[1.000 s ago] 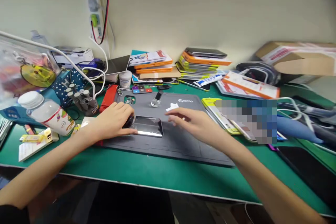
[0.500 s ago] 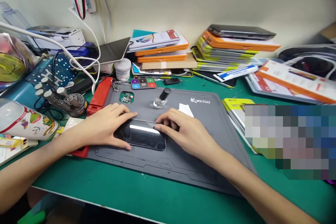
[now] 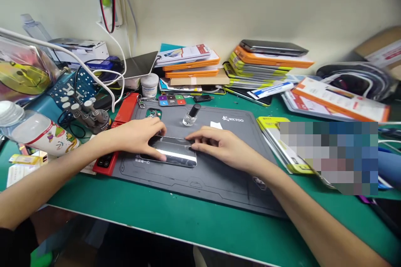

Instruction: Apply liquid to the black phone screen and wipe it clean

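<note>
A black smartphone [image 3: 178, 156] lies on the grey work mat [image 3: 219, 190], its glossy screen reflecting a bright band. My left hand [image 3: 138, 135] spans the phone's left end, thumb along the near edge and fingers at the far edge. At the far right corner, the bent fingers and thumb of my right hand [image 3: 224, 146] close together on the phone; whether a thin film is between them I cannot tell. Behind the phone stands a small clear glass bottle [image 3: 189, 119] with a black cap. A white piece of paper [image 3: 216, 125] is just beyond my right hand.
Left of the mat are a long red object [image 3: 127, 106], a screwdriver stand [image 3: 94, 121] and a patterned bottle [image 3: 52, 133]. Stacks of flat boxes [image 3: 191, 69] line the wall. Yellow-edged packages [image 3: 275, 142] lie to the right, beside a pixelated area.
The view has shifted a little. The phone has turned slightly and both hands stay at it. My right thumb sits nearer the phone's far right corner.
</note>
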The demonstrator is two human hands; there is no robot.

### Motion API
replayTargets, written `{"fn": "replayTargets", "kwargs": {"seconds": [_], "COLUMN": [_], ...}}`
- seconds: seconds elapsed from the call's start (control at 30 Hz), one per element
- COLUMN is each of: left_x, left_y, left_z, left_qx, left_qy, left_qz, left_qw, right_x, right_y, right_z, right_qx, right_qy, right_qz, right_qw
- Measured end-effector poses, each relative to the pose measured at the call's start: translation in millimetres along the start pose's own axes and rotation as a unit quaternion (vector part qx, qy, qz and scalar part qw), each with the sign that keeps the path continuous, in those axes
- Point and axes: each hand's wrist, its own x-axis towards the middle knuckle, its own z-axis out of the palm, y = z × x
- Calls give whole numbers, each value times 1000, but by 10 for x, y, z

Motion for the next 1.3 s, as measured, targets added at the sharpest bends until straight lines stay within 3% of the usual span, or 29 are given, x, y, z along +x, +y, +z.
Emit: {"fn": "replayTargets", "kwargs": {"seconds": [0.2,0.33,0.5,0.73,0.9,1.3], "left_x": [59,45,38,11,-15,-40], "left_y": [-150,-161,-148,-148,-108,1], "left_z": [105,139,170,270,278,283], "left_qx": [-71,-74,-31,111,110,199], "left_qy": [58,68,79,125,163,145], "left_qz": [14,9,32,49,45,-9], "left_qw": [996,995,996,985,979,969], "right_x": [15,27,20,-7,-27,-64], "right_y": [3,36,57,79,97,195], "right_z": [129,224,273,282,287,322], "right_qx": [2,-11,-64,-104,-123,-174], "right_qy": [43,71,84,79,84,80], "right_qz": [25,38,21,-12,-39,-57], "right_qw": [999,997,994,991,988,980]}}
